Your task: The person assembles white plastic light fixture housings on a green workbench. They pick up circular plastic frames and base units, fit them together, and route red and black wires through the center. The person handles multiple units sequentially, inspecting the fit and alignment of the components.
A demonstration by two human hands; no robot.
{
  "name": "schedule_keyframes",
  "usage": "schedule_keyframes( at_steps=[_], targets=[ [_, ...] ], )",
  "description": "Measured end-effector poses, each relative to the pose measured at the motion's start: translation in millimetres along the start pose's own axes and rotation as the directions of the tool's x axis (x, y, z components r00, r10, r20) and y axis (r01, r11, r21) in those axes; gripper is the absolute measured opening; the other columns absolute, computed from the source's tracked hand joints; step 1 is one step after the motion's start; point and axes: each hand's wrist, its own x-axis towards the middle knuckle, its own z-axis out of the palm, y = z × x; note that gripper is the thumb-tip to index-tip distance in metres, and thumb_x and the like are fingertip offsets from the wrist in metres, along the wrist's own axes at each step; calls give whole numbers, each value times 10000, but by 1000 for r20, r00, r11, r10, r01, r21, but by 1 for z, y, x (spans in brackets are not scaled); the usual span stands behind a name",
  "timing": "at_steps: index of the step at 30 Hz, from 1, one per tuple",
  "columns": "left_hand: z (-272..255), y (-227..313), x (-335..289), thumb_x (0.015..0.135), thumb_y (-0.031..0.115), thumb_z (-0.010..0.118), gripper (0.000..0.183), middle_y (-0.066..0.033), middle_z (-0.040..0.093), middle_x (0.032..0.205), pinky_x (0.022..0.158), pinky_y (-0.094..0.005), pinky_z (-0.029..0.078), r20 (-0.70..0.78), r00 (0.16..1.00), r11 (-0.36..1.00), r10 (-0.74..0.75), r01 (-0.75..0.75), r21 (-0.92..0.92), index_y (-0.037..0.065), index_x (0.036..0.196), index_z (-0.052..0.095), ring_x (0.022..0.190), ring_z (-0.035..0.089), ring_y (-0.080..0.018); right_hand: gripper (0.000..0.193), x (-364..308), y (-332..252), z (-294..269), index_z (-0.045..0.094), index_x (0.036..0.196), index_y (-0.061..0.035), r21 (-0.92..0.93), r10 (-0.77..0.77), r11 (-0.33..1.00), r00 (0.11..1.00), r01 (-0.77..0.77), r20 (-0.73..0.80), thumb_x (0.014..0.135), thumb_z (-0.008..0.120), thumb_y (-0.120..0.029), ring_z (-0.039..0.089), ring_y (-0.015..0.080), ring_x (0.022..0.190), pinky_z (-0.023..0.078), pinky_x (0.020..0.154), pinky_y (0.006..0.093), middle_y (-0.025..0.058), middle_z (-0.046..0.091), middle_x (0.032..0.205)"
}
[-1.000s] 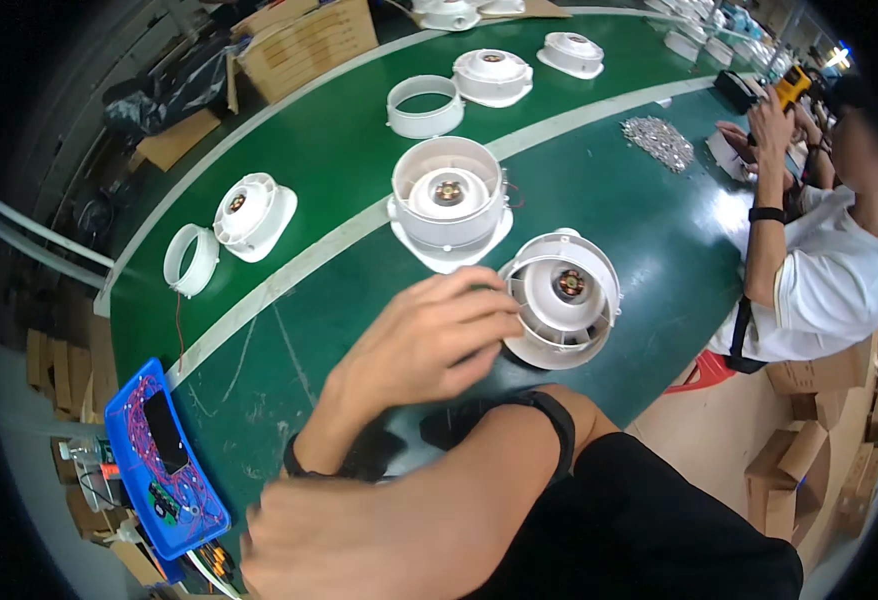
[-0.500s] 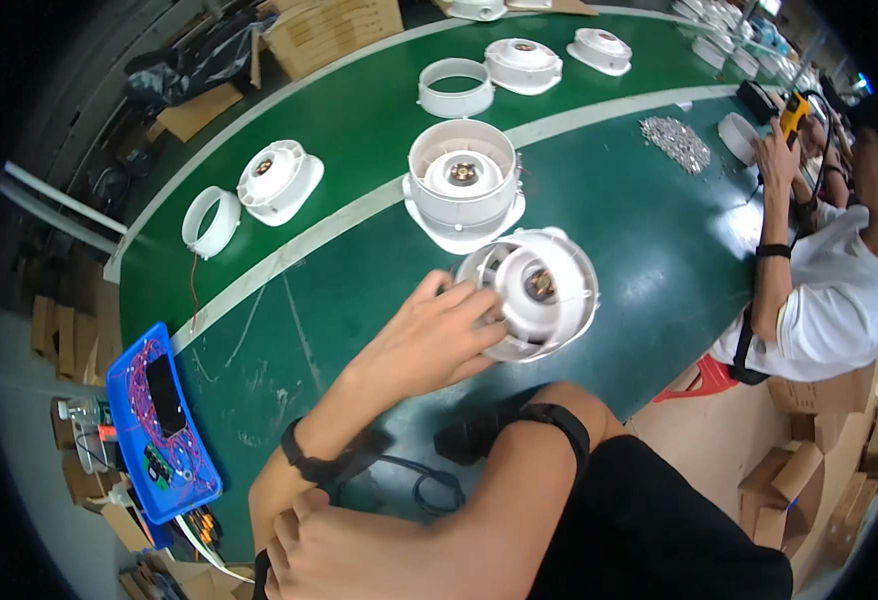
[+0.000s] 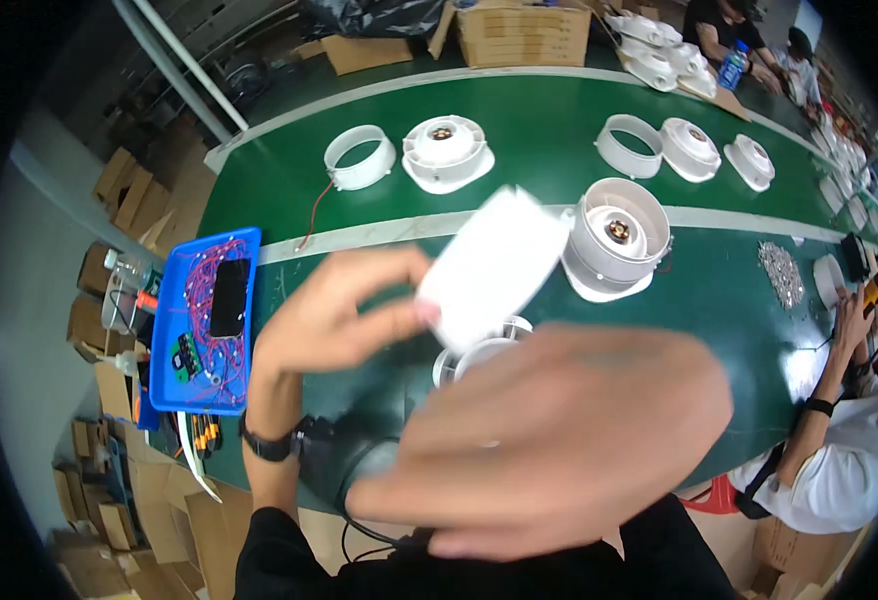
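My left hand [image 3: 344,310] pinches a smooth white plastic piece [image 3: 499,265] between thumb and fingers. The piece is held tilted above the green table, its outline roughly rectangular and blurred. Close in front of me sweeps my right hand [image 3: 569,440], badly smeared, so its grip does not show. Between the hands a white round fan housing [image 3: 446,368] peeks out, mostly hidden by my right hand. Just right of the held piece stands another white housing [image 3: 614,255] with a ring on top and a copper-coloured centre.
Further white housings [image 3: 446,150] and open rings [image 3: 360,160] stand along the far strip. At left lies a blue tray [image 3: 164,345] with wires, a green circuit board and a black phone. A heap of small metal parts [image 3: 781,273] is near a co-worker's arm [image 3: 829,360] at right.
The view has swung left. My left hand has lifted from the near housing with the white piece. My right hand has moved from beside my left wrist to in front of that housing.
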Motion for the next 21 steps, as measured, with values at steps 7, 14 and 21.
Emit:
schedule_keyframes(
  at_steps=[7, 14, 21],
  targets=[
    [1, -30, 29, 1048, 258, 512, 275, 25, 602, 844, 639, -206, 417, -517, 853, 896, -71, -174, -410, 6, 998, 610, 729, 525, -35, 556, -14, 48, -38, 568, 1321, 9, -262, 113, 917, 825, -301, -554, 834, 715, -216, 599, 260, 1158, 456, 993, 380, 156, 610, 1269],
    [-10, 13, 44, 990, 146, 605, 274, 60, 529, 638, 500, -207, 326, -654, 747, 937, 120, -303, -174, -5, 762, 620, 591, 440, -3, 703, 3, 73, -25, 426, 1449, -2, 116, 400, 888, 624, -444, -671, 924, 572, -447, 577, 215, 1144, 444, 979, 338, 165, 590, 1261],
    [-15, -7, 57, 929, 88, 632, 303, 38, 489, 542, 461, -226, 289, -776, 528, 922, 345, -345, 175, 4, 642, 581, 507, 417, -30, 618, 9, 80, -28, 479, 1353, 40, 387, 472, 879, 625, -278, -621, 896, 699, -313, 609, 167, 1025, 482, 893, 299, 133, 639, 1099]
  ],
)
